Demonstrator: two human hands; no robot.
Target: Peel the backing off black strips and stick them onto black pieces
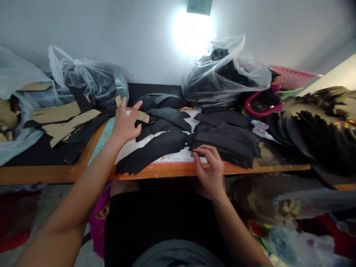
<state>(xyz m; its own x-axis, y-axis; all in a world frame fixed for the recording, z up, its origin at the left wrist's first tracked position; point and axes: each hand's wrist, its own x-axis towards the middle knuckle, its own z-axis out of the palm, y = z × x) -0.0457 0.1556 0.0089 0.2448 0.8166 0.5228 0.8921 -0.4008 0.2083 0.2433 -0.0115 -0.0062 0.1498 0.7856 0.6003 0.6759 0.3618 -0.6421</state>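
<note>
My left hand (pixel 125 121) is above the left side of the work surface, fingers spread, with nothing seen in its grasp. Close to it are a small tan strip (pixel 142 117) and dark cut pieces (pixel 165 120). A long black piece with a notched end (pixel 151 151) lies in front, over white paper (pixel 167 157). My right hand (pixel 210 167) is at the front edge, thumb and forefinger pinched together at the left corner of a stack of black pieces (pixel 225 139). How many layers lie between those fingers is hidden.
Tan and black strips (pixel 65 115) are heaped at the left. Tied plastic bags (pixel 91 79) and another clear bag (pixel 228 74) stand along the wall. Glue tubes (pixel 260 128), a pink-handled item (pixel 263 111) and fanned black pieces (pixel 311 137) lie right. The wooden edge (pixel 172 170) runs in front.
</note>
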